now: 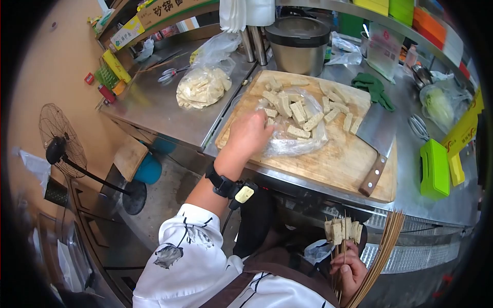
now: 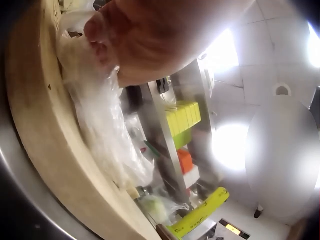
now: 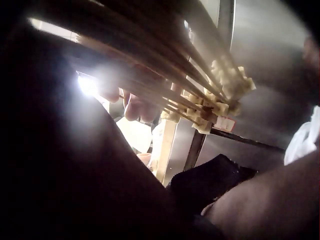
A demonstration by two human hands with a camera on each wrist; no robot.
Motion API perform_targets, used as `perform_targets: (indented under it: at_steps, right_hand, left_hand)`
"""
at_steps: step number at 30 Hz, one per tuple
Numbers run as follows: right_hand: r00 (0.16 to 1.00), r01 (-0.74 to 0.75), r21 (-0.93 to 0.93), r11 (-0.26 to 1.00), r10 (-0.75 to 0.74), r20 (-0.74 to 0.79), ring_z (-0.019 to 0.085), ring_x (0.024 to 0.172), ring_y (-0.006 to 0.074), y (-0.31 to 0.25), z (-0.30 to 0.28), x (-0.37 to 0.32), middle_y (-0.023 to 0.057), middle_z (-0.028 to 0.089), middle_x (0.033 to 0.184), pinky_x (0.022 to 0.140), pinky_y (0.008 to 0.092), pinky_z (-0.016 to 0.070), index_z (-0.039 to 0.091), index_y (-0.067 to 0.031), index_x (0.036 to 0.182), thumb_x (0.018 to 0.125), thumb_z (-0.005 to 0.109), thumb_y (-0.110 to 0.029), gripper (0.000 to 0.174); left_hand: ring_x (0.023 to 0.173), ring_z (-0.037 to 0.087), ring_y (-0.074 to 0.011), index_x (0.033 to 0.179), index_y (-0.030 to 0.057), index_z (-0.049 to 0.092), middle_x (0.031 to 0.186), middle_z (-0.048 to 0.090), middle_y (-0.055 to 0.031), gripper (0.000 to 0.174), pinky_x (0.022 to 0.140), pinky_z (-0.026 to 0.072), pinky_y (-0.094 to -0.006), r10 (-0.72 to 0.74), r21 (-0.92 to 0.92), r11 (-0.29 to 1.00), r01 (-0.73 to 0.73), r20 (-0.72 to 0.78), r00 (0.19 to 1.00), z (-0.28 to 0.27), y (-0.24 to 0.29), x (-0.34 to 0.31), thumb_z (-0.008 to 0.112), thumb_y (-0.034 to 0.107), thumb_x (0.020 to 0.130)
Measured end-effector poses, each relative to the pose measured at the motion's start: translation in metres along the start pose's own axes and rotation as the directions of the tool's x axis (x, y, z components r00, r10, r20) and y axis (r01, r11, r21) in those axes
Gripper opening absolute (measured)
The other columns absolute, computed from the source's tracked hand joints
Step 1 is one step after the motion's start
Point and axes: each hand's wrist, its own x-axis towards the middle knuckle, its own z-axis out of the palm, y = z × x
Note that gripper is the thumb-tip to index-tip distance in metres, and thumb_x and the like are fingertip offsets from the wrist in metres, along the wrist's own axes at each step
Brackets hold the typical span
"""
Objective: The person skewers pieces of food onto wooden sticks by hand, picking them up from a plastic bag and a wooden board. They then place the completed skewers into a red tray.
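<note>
In the head view my left hand [image 1: 250,132] is curled at the left edge of a clear plastic bag [image 1: 310,146] on the wooden cutting board [image 1: 267,164]. Pale, porous tofu strips [image 1: 298,114] lie heaped on and around that bag. Thin plastic gathers round the curled fingertips [image 2: 95,31] in the left wrist view. Low in front of the body, my right hand [image 1: 350,269] grips several skewers with tofu pieces [image 1: 341,230] threaded at their upper ends. A long bundle of bare bamboo skewers [image 1: 382,251] fans out beside its palm.
A cleaver [image 1: 377,133] lies across the board's right side, handle toward the body. Behind stands a lidded steel pot [image 1: 299,51]; a filled plastic bag [image 1: 203,87] sits left of the board. A green cloth [image 1: 375,90] and green box [image 1: 434,169] are on the right.
</note>
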Motion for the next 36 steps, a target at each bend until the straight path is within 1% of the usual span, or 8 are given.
perform_targets:
  at_steps: [5,11,13,14,16,22,28,36]
  right_hand:
    - [0.999,-0.031,0.005,0.999,0.031,0.008,0.059,0.063,0.0144,-0.005,0.0,0.008,0.0076,0.062,0.073,0.11,0.0487,0.0233,0.06,-0.002,0.085,0.091,0.051,-0.021,0.022]
    - [1.0,0.024,0.009,1.0,-0.024,-0.002,0.058,0.063,0.0142,0.007,-0.007,0.002,0.0061,0.061,0.069,0.108,0.0482,0.0256,0.061,-0.0024,0.084,0.091,0.051,-0.021,0.022]
    - [0.998,0.064,0.001,0.998,-0.064,0.004,0.058,0.063,0.0143,0.01,-0.01,-0.002,0.0061,0.06,0.068,0.108,0.0481,0.0265,0.061,-0.0024,0.083,0.091,0.052,-0.021,0.022]
    - [0.997,0.081,0.0,0.997,-0.081,0.002,0.06,0.065,0.0167,0.009,-0.009,-0.002,0.0061,0.061,0.065,0.105,0.0487,0.0296,0.062,-0.0013,0.082,0.088,0.052,-0.018,0.02]
    - [0.996,0.09,-0.003,0.996,-0.09,-0.011,0.061,0.068,0.0192,0.006,-0.007,-0.003,0.0062,0.061,0.063,0.103,0.0494,0.0327,0.063,-0.0002,0.081,0.085,0.053,-0.014,0.018]
    - [0.972,0.229,-0.038,0.973,-0.227,0.065,0.06,0.066,0.0203,-0.005,-0.003,-0.002,0.0045,0.06,0.063,0.1,0.0487,0.0371,0.064,-0.0012,0.079,0.083,0.055,-0.013,0.015]
    - [0.963,0.259,-0.041,0.965,-0.255,0.081,0.06,0.068,0.0213,-0.005,-0.008,-0.01,0.0041,0.059,0.064,0.101,0.0494,0.0367,0.063,-0.0024,0.078,0.081,0.056,-0.007,0.009]
    - [0.964,0.257,-0.033,0.966,-0.254,0.075,0.06,0.069,0.021,-0.003,-0.008,-0.016,0.0045,0.059,0.065,0.101,0.0492,0.036,0.063,-0.0025,0.077,0.082,0.056,-0.007,0.009]
  left_hand:
    - [0.081,0.065,-0.0339,0.093,-0.0007,0.067,0.085,0.067,-0.0178,0.034,0.072,0.0508,-0.0394,-0.047,0.169,0.985,0.033,0.081,0.996,0.006,0.004,0.009,0.074,0.028,0.075]
    - [0.084,0.067,-0.0324,0.115,0.0027,0.063,0.087,0.067,-0.018,0.041,0.076,0.0529,-0.0395,-0.091,-0.114,0.99,0.088,-0.023,0.996,0.009,-0.001,0.002,0.068,0.024,0.08]
    - [0.091,0.066,-0.0228,0.133,0.0034,0.048,0.1,0.065,-0.0128,0.046,0.08,0.0529,-0.0355,-0.136,-0.722,0.691,-0.017,-0.153,0.979,0.023,-0.004,-0.002,0.059,0.014,0.09]
    - [0.091,0.066,-0.0228,0.133,0.0034,0.048,0.1,0.065,-0.0128,0.046,0.08,0.0529,-0.0355,-0.128,-0.723,0.69,-0.021,-0.15,0.98,0.018,0.007,-0.009,0.059,0.014,0.09]
    - [0.104,0.06,-0.0196,0.142,0.0022,0.034,0.116,0.057,-0.0105,0.045,0.089,0.0516,-0.0341,-0.115,-0.992,0.098,-0.085,-0.096,0.989,-0.001,0.041,-0.032,0.045,0.007,0.098]
    - [0.105,0.061,-0.0233,0.141,0.0031,0.035,0.119,0.057,-0.0147,0.046,0.089,0.0526,-0.0348,0.214,-0.831,-0.441,0.338,0.268,0.939,0.016,0.095,-0.088,0.049,0.012,0.098]
    - [0.101,0.063,-0.0225,0.139,0.0027,0.039,0.118,0.059,-0.0152,0.045,0.088,0.0533,-0.0353,0.331,-0.711,-0.372,0.596,0.498,0.801,0.054,0.12,-0.126,0.052,0.01,0.096]
    - [0.1,0.063,-0.0234,0.134,0.0037,0.044,0.114,0.059,-0.0133,0.041,0.087,0.0539,-0.0366,0.33,-0.761,-0.357,0.541,0.439,0.836,0.054,0.13,-0.132,0.055,0.011,0.095]
